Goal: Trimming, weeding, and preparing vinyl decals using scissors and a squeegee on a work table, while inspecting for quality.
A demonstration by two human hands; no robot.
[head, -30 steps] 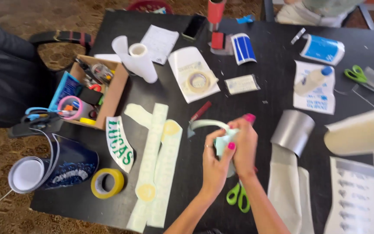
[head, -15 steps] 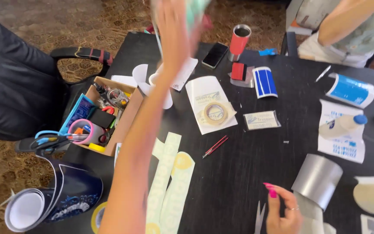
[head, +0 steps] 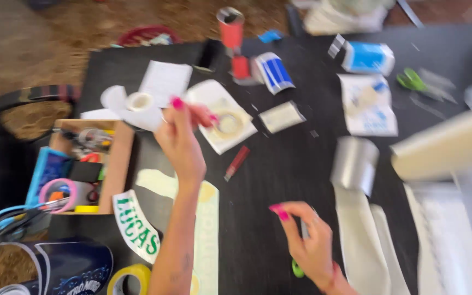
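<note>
Head view, looking down on a black worktop [head: 279,180] strewn with craft supplies.

At the left edge stands an open cardboard box [head: 120,164] of small tools. Pale backing strips [head: 207,229] lie lengthwise under the left forearm. A silver roll [head: 354,164] lies partly unrolled to the right of centre.

The left hand [head: 184,139] is raised above the worktop on an outstretched arm, wrist straight and knuckles toward the camera. It is mid-reach over the far left part of the worktop. Its fingertips are just beside a white tape roll [head: 139,101] and a sheet of paper [head: 208,98] that carries a tape ring. The grip is half curled; motion blur leaves it unclear whether the fingers pinch anything.

The right hand [head: 310,240] rests low, near the front edge, palm down with the fingers bent. Its grip seems closed on the scissors [head: 297,269], whose green handle shows below the palm.

A red marker [head: 237,162] lies between the two hands, touching neither.

Judged from this pose, the left hand is in a reaching step. Any pick-up there calls for fingertips closing on a thin edge.
</note>
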